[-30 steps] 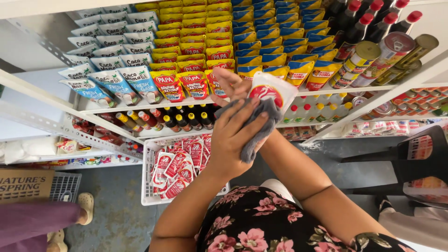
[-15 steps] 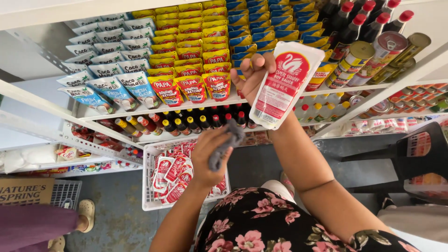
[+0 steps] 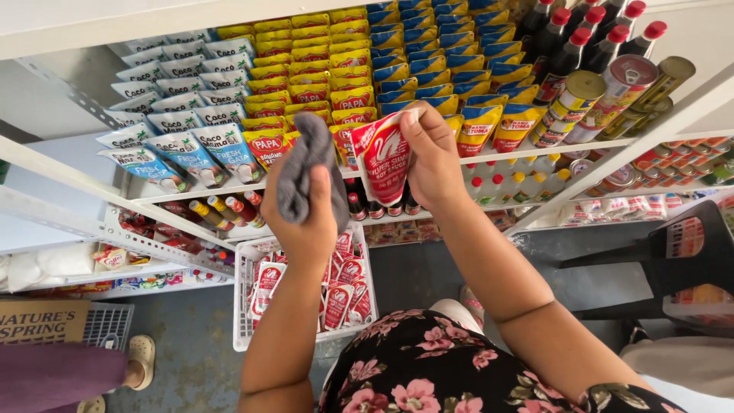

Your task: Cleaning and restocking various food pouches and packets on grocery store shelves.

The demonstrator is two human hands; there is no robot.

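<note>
The right hand (image 3: 432,157) grips a red-and-white soft plastic sauce pouch (image 3: 384,155) by its top edge, at three o'clock from the left hand (image 3: 306,218) clenched around a crumpled grey cloth (image 3: 306,172), both raised before the white metal shelf (image 3: 191,195) of pouches, with a white plastic crate (image 3: 245,306) at six o'clock below.

Both arms raised, left hand (image 3: 306,218) and right hand (image 3: 432,157) clenched.

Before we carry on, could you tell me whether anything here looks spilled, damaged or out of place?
Nothing stands out: the shelf pouches sit in tidy rows, the red-and-white pouch in the right hand looks intact, and no spill shows.
</note>
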